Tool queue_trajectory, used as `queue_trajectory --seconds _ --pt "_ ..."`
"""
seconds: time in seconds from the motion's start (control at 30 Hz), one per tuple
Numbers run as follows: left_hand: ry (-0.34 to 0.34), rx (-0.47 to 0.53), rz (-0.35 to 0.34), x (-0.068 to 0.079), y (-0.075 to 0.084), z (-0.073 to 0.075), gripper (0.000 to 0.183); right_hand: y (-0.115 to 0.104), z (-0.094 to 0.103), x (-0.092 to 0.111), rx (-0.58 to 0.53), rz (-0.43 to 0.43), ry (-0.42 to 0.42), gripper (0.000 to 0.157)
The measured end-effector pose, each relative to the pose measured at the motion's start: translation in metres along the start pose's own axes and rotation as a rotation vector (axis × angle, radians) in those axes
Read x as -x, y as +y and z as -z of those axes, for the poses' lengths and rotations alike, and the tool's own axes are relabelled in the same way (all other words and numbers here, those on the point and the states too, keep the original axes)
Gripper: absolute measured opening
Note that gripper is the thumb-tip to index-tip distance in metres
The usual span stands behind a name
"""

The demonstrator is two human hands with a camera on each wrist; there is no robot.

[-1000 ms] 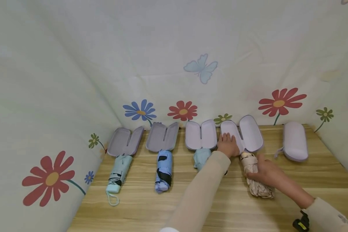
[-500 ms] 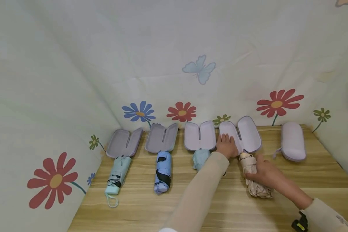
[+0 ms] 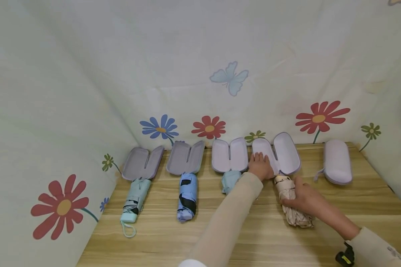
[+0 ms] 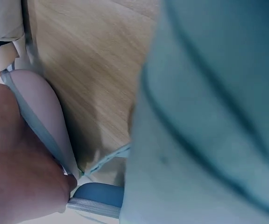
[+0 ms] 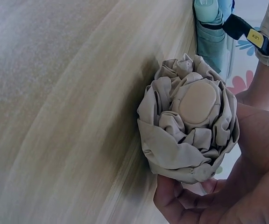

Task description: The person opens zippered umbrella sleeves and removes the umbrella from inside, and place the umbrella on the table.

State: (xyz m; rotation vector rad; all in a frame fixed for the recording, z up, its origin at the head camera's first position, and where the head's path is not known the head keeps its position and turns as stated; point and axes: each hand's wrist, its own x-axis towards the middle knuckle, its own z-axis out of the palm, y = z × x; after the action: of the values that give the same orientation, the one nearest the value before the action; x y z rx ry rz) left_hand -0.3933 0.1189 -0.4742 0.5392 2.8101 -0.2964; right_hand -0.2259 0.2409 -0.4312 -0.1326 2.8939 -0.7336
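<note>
My left hand (image 3: 260, 167) lies on the left half of an open pale lilac zip case (image 3: 287, 154), its fingers extended over the lining. My right hand (image 3: 305, 199) grips a folded beige umbrella (image 3: 293, 211) from the right side. The umbrella's tip end meets the front of that case, and its handle end points toward me. In the right wrist view, loose folds of beige cloth surround the umbrella's oval handle cap (image 5: 197, 102), and fingers (image 5: 169, 198) curl beneath it. A teal umbrella (image 4: 209, 140) looms close in the left wrist view; my left forearm partly covers it in the head view.
Three more open cases (image 3: 230, 155) stand in a row to the left. In front of them lie a mint umbrella (image 3: 136, 196) and a blue umbrella (image 3: 187, 196). One closed case (image 3: 338, 162) sits at the right. A flowered cloth (image 3: 173, 74) hangs behind the wooden table (image 3: 160, 241).
Both hands keep their places on the case and the beige umbrella. Only the head view has shifted slightly.
</note>
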Motion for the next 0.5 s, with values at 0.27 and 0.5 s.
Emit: queue_trajectory --seconds 0.27,0.5 --pt "0.068 0.028 -0.086 0.040 -0.016 0.029 0.048 0.014 0.018 0.001 -0.107 0.073 -0.031 0.065" --pt "0.137 0.108 -0.167 0.067 -0.021 0.057 0.043 0.047 0.059 -0.001 0.022 0.166 0.184 0.028"
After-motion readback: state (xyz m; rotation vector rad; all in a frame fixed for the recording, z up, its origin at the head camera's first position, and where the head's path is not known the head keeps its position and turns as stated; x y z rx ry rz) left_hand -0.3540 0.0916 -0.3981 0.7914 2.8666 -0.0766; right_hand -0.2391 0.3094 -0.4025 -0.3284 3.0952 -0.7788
